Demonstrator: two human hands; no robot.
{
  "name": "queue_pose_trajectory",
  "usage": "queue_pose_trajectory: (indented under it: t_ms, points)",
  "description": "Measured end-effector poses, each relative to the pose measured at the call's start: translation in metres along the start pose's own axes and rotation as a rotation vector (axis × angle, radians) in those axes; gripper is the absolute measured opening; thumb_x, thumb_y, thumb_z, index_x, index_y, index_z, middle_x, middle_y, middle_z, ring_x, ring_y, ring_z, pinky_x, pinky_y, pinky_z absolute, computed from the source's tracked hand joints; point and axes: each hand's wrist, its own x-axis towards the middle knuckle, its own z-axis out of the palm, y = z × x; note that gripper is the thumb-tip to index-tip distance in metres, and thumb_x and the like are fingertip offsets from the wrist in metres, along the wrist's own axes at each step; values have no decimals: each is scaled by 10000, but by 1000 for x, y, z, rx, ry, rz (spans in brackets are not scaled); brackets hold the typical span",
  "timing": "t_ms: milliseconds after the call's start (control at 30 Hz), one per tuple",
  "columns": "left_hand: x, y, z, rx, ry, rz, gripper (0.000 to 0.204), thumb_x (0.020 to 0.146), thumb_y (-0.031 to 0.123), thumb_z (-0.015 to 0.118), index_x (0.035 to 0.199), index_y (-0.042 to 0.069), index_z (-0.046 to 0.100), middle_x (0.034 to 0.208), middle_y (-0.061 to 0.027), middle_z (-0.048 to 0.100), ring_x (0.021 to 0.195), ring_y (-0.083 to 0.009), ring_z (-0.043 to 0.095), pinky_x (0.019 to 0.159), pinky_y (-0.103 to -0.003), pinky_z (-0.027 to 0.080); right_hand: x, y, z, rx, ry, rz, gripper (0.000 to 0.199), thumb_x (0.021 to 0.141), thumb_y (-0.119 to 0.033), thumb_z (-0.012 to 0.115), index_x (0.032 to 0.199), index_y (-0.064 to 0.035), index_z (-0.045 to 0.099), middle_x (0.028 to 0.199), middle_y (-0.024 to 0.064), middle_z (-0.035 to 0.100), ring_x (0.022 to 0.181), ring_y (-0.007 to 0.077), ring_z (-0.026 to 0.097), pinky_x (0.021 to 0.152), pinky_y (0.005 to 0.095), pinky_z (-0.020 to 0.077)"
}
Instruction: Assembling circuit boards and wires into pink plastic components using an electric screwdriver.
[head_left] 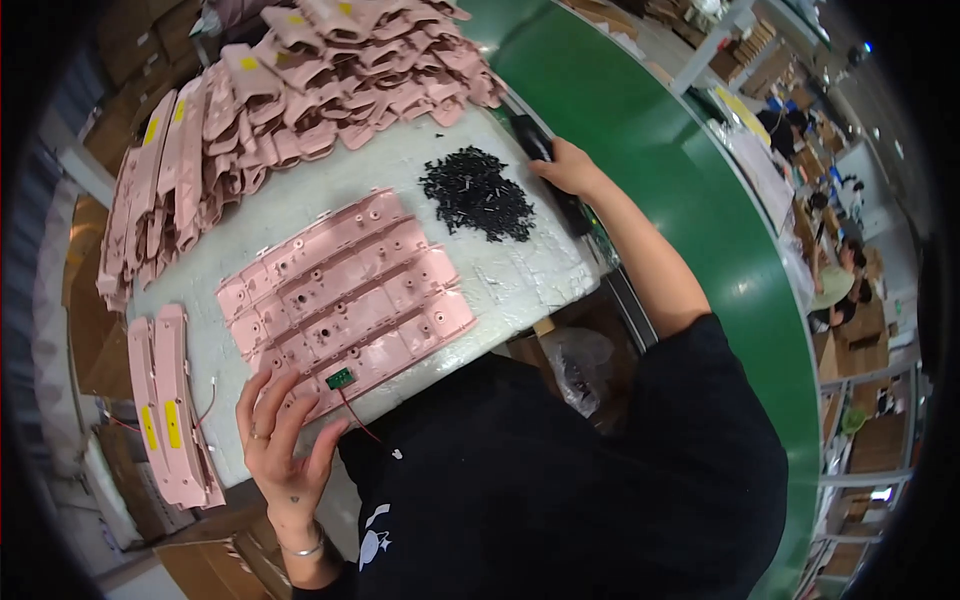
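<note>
Several pink plastic shells (345,290) lie side by side, inner face up, on a white foam-covered bench (530,275). The nearest shell carries a small green circuit board (340,378) with a red wire. My left hand (280,440) rests flat on that nearest shell, fingers spread, just left of the board. My right hand (568,168) reaches to the bench's far right edge and grips a black electric screwdriver (545,165). A heap of small black screws (475,192) lies just left of that hand.
A big pile of pink shells (330,70) fills the far side of the bench, and more stand on edge at the left (145,200). Two shells with yellow labels (165,405) lie near left. A green conveyor belt (690,190) runs along the right; other people work beyond it.
</note>
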Motion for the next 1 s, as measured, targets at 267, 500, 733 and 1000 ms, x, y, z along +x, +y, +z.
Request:
queue_pose_trajectory:
  t_ms: [267, 500, 733, 1000]
  points:
    - [9, 0, 5, 98, -139, -44, 226, 760, 9, 707, 978, -15, 653, 1181, -150, 631, 1168, -311, 548, 1016, -400, 389, -105, -13, -72, 256, -58, -349, 387, 893, -309, 589, 1082, 24, 647, 957, 167, 694, 894, 276, 665, 805, 363, 521]
    - [79, 33, 37, 121, -369, 202, 163, 799, 11, 677, 946, -45, 635, 1157, -204, 633, 1143, -354, 567, 994, -449, 415, -271, 77, 62, 941, -1035, 152, 279, 872, -156, 582, 1089, 5, 651, 947, 102, 701, 832, 142, 652, 739, 278, 522]
    - [111, 101, 71, 152, -614, 346, 218, 791, 112, 717, 931, -40, 644, 1166, -193, 625, 1125, -377, 561, 975, -456, 422, -405, 228, 308, -25, -544, 1131, 393, 911, -292, 464, 1288, -288, 574, 1532, 115, 229, 1412, 312, 190, 1091, 475, 278]
    - [101, 146, 142, -205, -803, 190, 236, 688, 151, 757, 818, -20, 660, 1082, -165, 650, 1014, -365, 602, 878, -428, 469, -371, 297, 333, -248, -213, 837, 429, 972, -361, 385, 1320, -166, 545, 1453, 122, 397, 1314, 320, 395, 1065, 460, 330]
